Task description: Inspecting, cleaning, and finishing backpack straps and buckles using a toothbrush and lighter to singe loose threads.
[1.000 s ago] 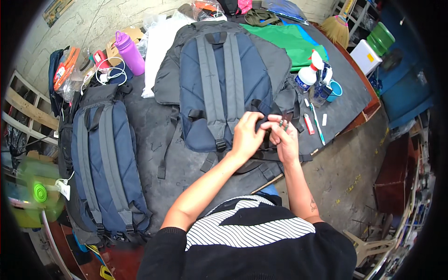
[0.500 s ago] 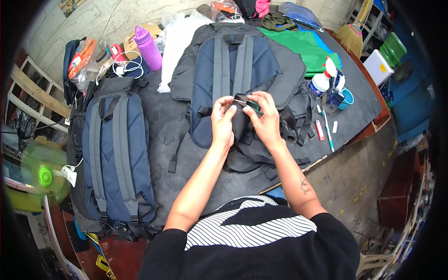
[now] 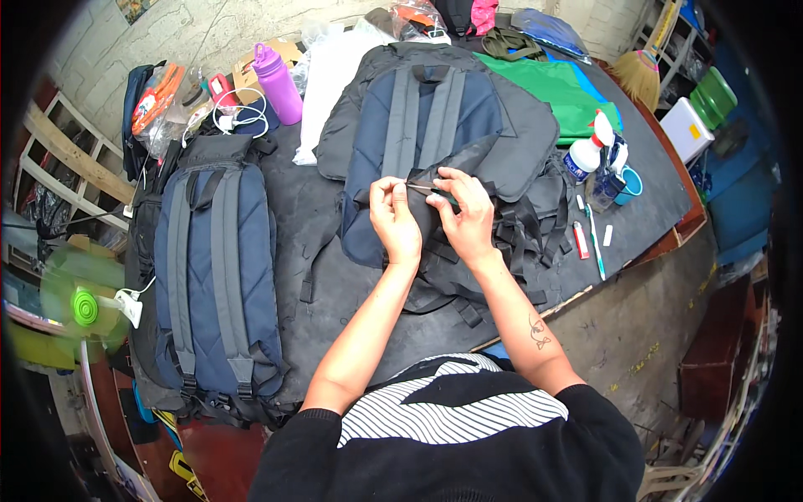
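A navy and grey backpack [image 3: 368,138] lies on the table in front of me, its two grey shoulder straps facing up. Over its lower part, my left hand [image 3: 395,219] pinches the edge of a piece of black fabric [image 3: 468,161]. Between the thumb and fingers of my right hand [image 3: 467,211] is a small tool with a thin metal tip and dark green handle, apparently thread snips [image 3: 425,187]. Its tip meets the fabric beside my left fingertips. Most of the handle is hidden by my fingers.
A second navy backpack [image 3: 222,284] lies at the left. A purple bottle [image 3: 278,88] stands behind it. At the right are a spray bottle [image 3: 588,151], a blue cup [image 3: 628,185], a red lighter [image 3: 580,240] and a toothbrush [image 3: 595,243]. A green fan [image 3: 84,306] spins at the left.
The black fabric has been lifted and spread further up to the right. My hands have shifted slightly, and the tool's tip now lies closer to my left fingertips.
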{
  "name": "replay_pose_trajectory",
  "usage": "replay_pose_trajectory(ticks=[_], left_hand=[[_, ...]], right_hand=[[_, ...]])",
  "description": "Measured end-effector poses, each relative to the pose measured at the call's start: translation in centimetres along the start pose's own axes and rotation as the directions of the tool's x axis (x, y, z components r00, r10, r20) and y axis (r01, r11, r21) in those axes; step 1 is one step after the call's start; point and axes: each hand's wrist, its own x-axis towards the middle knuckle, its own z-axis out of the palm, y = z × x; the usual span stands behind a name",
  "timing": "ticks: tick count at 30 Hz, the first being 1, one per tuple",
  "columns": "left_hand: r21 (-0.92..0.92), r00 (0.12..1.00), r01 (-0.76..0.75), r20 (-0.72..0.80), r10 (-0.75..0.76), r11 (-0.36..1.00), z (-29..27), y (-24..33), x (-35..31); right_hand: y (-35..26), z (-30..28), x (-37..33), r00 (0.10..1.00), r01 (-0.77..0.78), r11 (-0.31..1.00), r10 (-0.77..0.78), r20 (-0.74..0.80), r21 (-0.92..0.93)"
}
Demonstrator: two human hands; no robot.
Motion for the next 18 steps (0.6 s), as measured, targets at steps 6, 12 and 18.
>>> replay_pose_trajectory(ticks=[6, 12, 18], left_hand=[[0.123, 0.993, -0.107, 0.061, 0.100, 0.987, -0.6, -0.7, 0.3], [0.107, 1.000, -0.027, 0.011, 0.026, 0.994, -0.5, -0.8, 0.5], [-0.032, 0.997, 0.035, -0.070, -0.037, 0.999, -1.3, -1.7, 0.6]], right_hand=[[-0.2, 0.4, 0.0, 1.000, -0.022, 1.000, 0.022, 0.002, -0.018], [2.0, 0.8, -1.5, 0.968, -0.139, 0.946, 0.193, -0.162, 0.293], [3.3, -0.2, -1.3, 0.909, -0.348, 0.920, 0.378, -0.175, 0.182]])
